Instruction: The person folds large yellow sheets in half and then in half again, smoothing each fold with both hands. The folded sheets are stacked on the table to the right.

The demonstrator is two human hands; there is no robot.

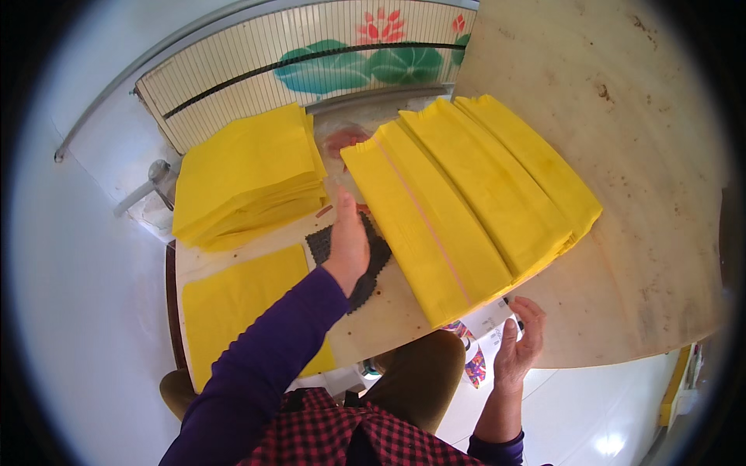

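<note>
My left hand (348, 237) is held edge-on with its fingers stretched out, over a dark grey cloth (375, 252) with a jagged edge. It is just left of a wide pile of folded yellow sheets (451, 217), which look like cloth or paper. A thin pink line runs down the pile's left section. Close to that pile's near right edge, my right hand (519, 348) has its fingers curved and its thumb apart, with nothing visible in it. Whether its fingertips touch the white printed piece (488, 317) under the edge cannot be made out.
A second yellow stack (249, 179) stands at the far left. Nearer lies a flat yellow piece (247, 291) on the wooden table (622, 256). Behind the stacks is a slatted panel (249, 81) painted with lotus leaves. A clear plastic bag (342, 132) sits between the piles.
</note>
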